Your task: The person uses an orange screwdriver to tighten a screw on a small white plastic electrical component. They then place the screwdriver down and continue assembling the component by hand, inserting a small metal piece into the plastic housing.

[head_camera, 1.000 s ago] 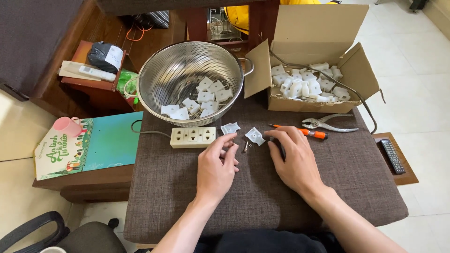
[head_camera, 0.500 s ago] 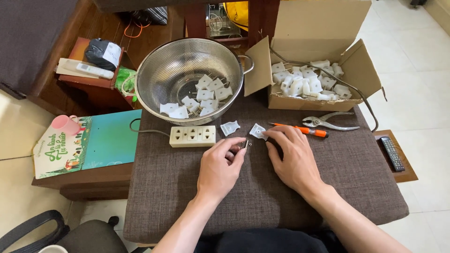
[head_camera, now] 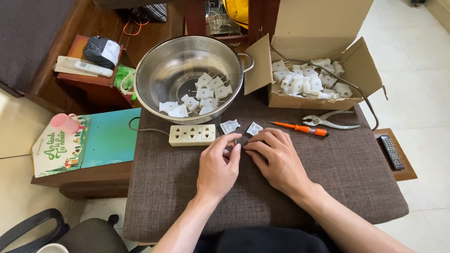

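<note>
Head view: since a second ago the left hand (head_camera: 216, 169) and right hand (head_camera: 276, 159) have been drawn together, fingertips pinched on a small metal pin (head_camera: 235, 141), two white plug shells (head_camera: 242, 127) lying just beyond them.

Orange screwdriver (head_camera: 300, 128), white plug pieces (head_camera: 206, 93), brown cloth (head_camera: 328, 187).

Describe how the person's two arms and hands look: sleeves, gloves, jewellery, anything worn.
Both forearms are bare up to the bottom edge of the picture, with no sleeves in view. The left hand and right hand wear no gloves, and no rings, watch or bracelet show on the fingers or wrists. The nails look short and unpainted. Dark clothing shows at the bottom edge, between the arms.
</note>
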